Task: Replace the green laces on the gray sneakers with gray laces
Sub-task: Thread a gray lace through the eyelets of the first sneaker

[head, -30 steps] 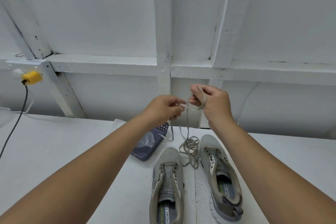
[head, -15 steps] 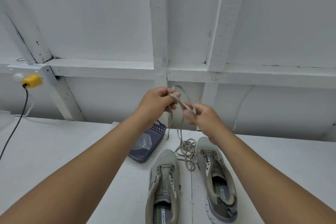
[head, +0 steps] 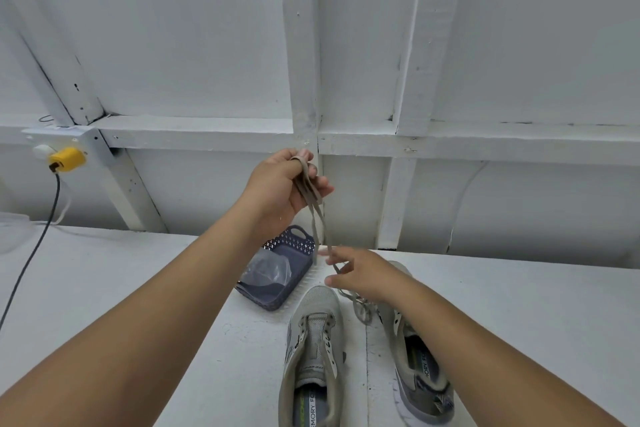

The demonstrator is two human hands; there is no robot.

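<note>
Since a moment ago the hands have drawn apart: the left hand [head: 280,187] has gone up toward the wall rail, and the right hand [head: 360,274] has dropped low over the toe of the right sneaker [head: 420,374].

Far left, a yellow plug [head: 66,159] sits in a wall socket, its black cord [head: 31,253] trailing down across the white table [head: 104,288] and out of sight at the edge. The left hand's fingers are curled round several bunched loops of the gray lace [head: 320,218], one strand hooked over the forefinger. From there the lace hangs down in two strands to the right hand. Behind the left forearm lies a dark blue perforated basket [head: 294,243], partly hidden, with a clear plastic bag [head: 268,270] in it.

The left sneaker [head: 313,340] stands unlaced, eyelets bare, its heel cut off by the bottom edge. The right hand is blurred; its fingers look loosely spread with the lace running among them, and whether it truly pinches the lace I cannot tell. More lace lies tangled on the table between the two toes, half covered by that wrist. The right forearm hides much of the right sneaker.
</note>
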